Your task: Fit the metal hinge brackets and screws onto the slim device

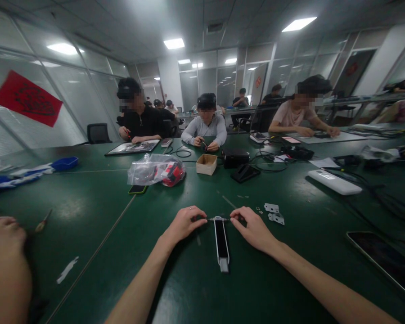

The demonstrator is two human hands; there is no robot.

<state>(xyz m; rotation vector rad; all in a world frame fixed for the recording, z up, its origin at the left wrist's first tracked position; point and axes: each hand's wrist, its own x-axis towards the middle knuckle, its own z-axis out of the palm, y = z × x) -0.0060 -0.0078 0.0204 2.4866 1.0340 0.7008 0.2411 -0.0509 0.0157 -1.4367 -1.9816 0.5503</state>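
Note:
A long, narrow piece with a white rim and a black middle (pixel 221 240) lies on the green table in front of me, a pale grey block at its near end. Across its far end runs a thin metal rod (pixel 225 219). My left hand (pixel 189 221) is closed in a pinch at the rod's left end. At its right end, my right hand (pixel 251 226) pinches with thumb and fingers. Two small silvery metal plates (pixel 272 208) lie to the right of my right hand, with a few tiny parts beside them. The fingertips partly hide the rod's ends.
Beyond my hands are a plastic bag with red items (pixel 157 171), a small cardboard box (pixel 206 164) and a black box (pixel 235 158). A white device (pixel 334 182) and cables lie right. Another person's hand (pixel 3 234) is at the left edge; several people sit opposite.

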